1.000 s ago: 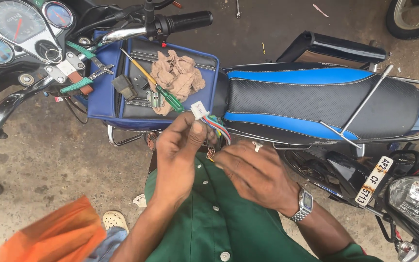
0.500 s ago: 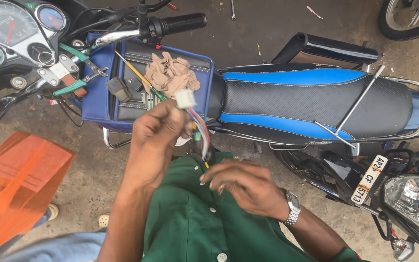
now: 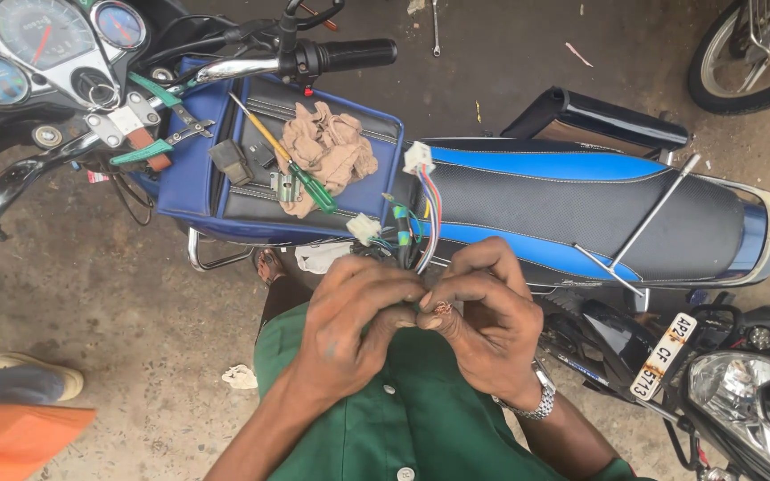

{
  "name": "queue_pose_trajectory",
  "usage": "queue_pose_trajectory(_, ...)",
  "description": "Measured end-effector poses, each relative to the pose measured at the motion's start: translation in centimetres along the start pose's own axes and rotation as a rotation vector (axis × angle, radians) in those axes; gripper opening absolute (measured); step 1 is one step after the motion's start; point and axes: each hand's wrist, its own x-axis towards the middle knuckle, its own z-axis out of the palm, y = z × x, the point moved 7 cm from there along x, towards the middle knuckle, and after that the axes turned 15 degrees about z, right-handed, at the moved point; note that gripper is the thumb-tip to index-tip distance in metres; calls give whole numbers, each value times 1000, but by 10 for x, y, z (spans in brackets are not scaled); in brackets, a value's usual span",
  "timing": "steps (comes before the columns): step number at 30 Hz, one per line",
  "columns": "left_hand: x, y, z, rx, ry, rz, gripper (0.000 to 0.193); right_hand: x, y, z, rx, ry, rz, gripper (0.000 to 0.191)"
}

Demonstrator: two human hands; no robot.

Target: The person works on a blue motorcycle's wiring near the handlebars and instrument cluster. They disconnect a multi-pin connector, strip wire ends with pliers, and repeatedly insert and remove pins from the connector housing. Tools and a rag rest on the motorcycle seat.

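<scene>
Your left hand (image 3: 354,325) and right hand (image 3: 483,321) pinch bare copper wire ends (image 3: 443,309) between closed fingertips, just below the seat (image 3: 581,205). The coloured wires (image 3: 427,223) rise to a white connector (image 3: 418,158) lying on the seat's front.

There's a blue and black motorcycle seat (image 3: 581,200) with a long metal T-handle wrench (image 3: 643,227) lying across it, and on the blue tank cover (image 3: 180,178) sit a crumpled tan rag (image 3: 331,151), a yellow and green screwdriver (image 3: 282,151) and green-handled pliers (image 3: 158,120). Round speedometer dials (image 3: 42,36) sit top left, a black handlebar grip (image 3: 354,55) just above the rag. Another bike's headlight (image 3: 741,401) pokes in bottom right, plus an orange sleeve (image 3: 11,445) bottom left.
</scene>
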Motion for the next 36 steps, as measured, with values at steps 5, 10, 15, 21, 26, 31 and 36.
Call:
queue_pose_trajectory(5, 4, -5, 2, -67, -58, -88, 22, 3, -3, -9, -12, -15, 31, 19)
queue_pose_trajectory(10, -4, -5, 4, -128, -54, -168, 19, 35, -25, -52, 513, 179, -5, 13)
queue_pose_trajectory(15, -17, -23, 1, -189, -4, -464, 6, 34, -68, -57, 40, 196, -97, 9)
queue_pose_trajectory(21, -3, -8, 3, -216, -117, -361, 6, 28, -57, -4, -502, -302, -134, 33)
queue_pose_trajectory(26, -6, -3, 7, -242, -178, -409, 7, 27, -58, -8, -613, -310, -202, 27)
queue_pose_trajectory(31, -31, -6, 2, -268, -193, -559, 8, 53, -86, -65, -742, 80, -254, 17)
queue_pose_trajectory(36, -57, -20, -1, -349, -125, -779, 14, 53, -66, -69, -594, -68, -115, 16)
